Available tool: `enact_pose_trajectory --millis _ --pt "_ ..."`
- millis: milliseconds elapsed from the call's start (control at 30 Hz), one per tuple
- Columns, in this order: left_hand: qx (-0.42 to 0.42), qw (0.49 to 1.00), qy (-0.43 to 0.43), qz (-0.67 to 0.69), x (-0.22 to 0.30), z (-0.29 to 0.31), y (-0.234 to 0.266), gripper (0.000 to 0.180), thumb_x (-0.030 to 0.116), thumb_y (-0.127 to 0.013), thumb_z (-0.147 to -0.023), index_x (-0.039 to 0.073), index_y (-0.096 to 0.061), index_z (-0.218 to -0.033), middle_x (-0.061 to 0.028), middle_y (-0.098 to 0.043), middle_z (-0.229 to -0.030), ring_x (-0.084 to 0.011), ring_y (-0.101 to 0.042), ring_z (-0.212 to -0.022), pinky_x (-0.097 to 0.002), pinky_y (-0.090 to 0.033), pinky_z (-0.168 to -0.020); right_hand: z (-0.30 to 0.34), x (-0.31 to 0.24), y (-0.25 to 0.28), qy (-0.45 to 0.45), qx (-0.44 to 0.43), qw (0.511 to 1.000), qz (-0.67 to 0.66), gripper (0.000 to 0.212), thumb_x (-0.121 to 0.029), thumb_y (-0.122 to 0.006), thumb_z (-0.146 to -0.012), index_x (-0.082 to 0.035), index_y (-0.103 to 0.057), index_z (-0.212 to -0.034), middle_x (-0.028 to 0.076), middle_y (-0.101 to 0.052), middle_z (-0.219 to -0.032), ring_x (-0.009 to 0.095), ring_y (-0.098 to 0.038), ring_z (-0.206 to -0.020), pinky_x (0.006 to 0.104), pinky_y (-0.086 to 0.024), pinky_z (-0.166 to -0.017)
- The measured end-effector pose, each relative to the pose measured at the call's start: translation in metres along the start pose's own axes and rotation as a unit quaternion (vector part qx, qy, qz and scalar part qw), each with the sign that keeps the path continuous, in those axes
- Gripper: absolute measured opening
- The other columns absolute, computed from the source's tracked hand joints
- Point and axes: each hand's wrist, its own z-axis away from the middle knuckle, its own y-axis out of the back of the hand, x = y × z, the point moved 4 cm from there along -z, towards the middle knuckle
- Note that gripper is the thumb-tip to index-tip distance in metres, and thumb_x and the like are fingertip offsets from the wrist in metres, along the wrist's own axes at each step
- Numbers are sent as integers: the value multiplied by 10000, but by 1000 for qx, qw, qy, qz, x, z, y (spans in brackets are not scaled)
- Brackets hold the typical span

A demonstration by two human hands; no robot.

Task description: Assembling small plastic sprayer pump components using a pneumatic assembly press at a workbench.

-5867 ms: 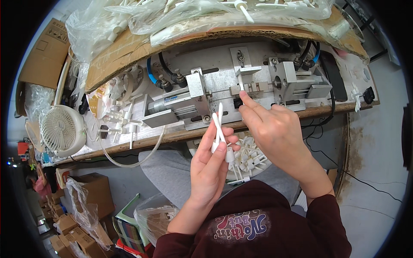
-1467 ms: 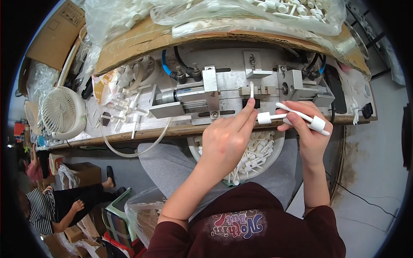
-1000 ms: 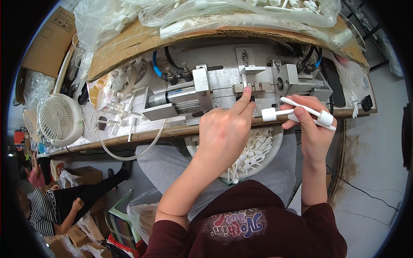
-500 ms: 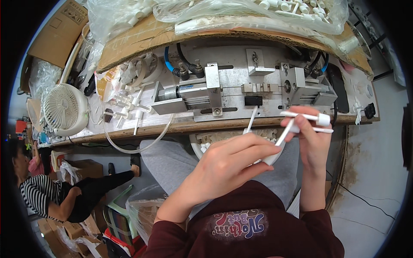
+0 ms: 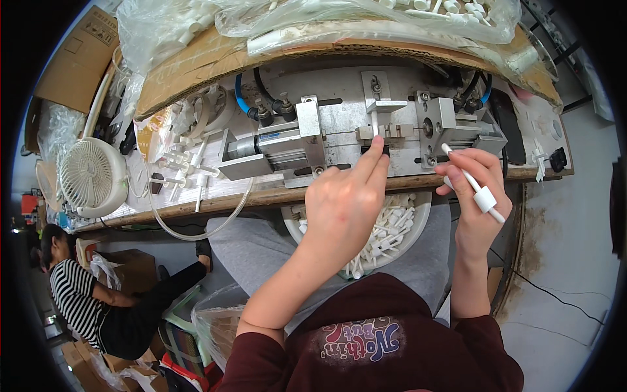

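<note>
My left hand (image 5: 349, 202) reaches over the bench's front edge to the metal clamping fixture (image 5: 401, 132). Its fingertips pinch the lower end of a white plastic rod (image 5: 375, 122), which stands across the fixture's small centre block. To the right, my right hand (image 5: 480, 196) is raised and closed around a white plastic rod with a collar (image 5: 484, 199), tilted. Another white piece shows partly between those fingers; its shape is mostly hidden. Below my left hand, a round white tub (image 5: 423, 219) on my lap holds several small white plastic parts.
Metal cylinders (image 5: 284, 147) with blue and black hoses flank the fixture. White parts (image 5: 186, 166) and a white fan (image 5: 93, 176) stand at left. Cardboard (image 5: 196, 75) with bagged parts overhangs the back. A dark phone-like slab (image 5: 508, 127) lies right. A person (image 5: 81, 294) sits at lower left.
My left hand has moved from beside my right hand up to the fixture with a white rod. My right hand has turned its rod. The person at left has shifted, head lowered.
</note>
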Motion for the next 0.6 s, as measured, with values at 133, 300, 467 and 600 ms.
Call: enact_pose_trajectory --millis 133,300,467,600 --pt "6 999 2 31 -5 -5 -1 286 129 -794 -728 79 -746 -1006 -35 -723 -1169 -204 -624 -566 -290 -506 -567 0 -2 -1 28 20 998 53 181 70 -688 -866 28 -735 -1036 112 -636 -1053 191 -708 -855 244 -575 -641" --pt "14 998 0 56 -7 -5 0 281 133 -796 -724 81 -748 -996 -37 -723 -1168 -203 -631 -573 -288 -507 -568 5 -11 -6 218 12 945 244 251 77 -745 -774 -4 -765 -1010 113 -674 -1002 199 -677 -849 275 -547 -698" --pt "-9 985 39 167 -6 -1 6 327 153 -844 -721 64 -730 -1014 -60 -726 -1142 -144 -639 -597 -255 -509 -564 10 -15 -12 341 2 885 316 369 -26 -706 -659 14 -764 -1021 138 -680 -986 261 -701 -831 320 -580 -703" --pt "-29 915 57 398 17 6 25 329 74 -859 -724 41 -716 -1018 -69 -714 -1029 -101 -635 -663 -240 -519 -578 12 -14 -19 381 -45 864 327 413 -67 -670 -656 29 -749 -1050 147 -679 -1010 286 -710 -842 343 -596 -705"
